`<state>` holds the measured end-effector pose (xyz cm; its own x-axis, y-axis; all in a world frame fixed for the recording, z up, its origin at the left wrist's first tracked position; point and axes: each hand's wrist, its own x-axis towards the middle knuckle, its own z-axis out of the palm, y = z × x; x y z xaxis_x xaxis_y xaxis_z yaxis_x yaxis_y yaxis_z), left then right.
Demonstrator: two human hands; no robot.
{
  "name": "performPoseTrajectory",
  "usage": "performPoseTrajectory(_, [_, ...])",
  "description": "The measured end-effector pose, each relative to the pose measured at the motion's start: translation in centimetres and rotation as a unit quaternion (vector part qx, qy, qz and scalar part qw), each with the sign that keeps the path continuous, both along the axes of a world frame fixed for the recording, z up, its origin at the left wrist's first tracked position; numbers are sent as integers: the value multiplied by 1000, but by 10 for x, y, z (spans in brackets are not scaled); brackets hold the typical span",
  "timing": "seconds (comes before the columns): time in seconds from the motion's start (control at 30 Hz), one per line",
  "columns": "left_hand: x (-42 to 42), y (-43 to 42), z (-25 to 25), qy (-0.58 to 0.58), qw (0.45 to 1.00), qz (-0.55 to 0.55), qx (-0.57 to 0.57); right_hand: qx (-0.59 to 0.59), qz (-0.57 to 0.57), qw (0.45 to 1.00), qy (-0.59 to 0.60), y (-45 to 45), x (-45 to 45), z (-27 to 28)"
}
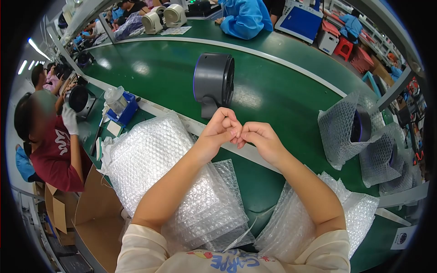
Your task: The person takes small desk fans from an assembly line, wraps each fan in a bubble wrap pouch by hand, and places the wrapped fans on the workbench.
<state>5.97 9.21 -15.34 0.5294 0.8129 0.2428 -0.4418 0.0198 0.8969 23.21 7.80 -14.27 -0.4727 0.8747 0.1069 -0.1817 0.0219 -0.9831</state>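
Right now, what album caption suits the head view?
Left hand and right hand meet in front of a black device, bubble wrap lying below.

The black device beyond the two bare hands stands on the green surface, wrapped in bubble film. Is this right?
No: the head view shows the black device unwrapped. It stands on the green surface, beyond the left hand and right hand.

Beyond the left hand [220,131], the fan [211,79] is charcoal, its rim traced in violet-blue. The worktop [150,75] is glossy green, bordered by a whitish rail [154,107]. Left of that hand, the bubble wrap [150,150] is clear and silvery, dotted all over; past it, the tray [128,113] is blue. Below both hands, the shirt [191,264] is cream, with blue lettering. Far left, a co-worker's top [54,159] is maroon, printed white.
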Motion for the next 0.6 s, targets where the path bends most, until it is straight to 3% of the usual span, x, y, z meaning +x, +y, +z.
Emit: performPoseTrajectory(0.6, [0, -2, 3, 25, 1000, 13, -9, 9, -29, 998, -59, -1, -2, -6])
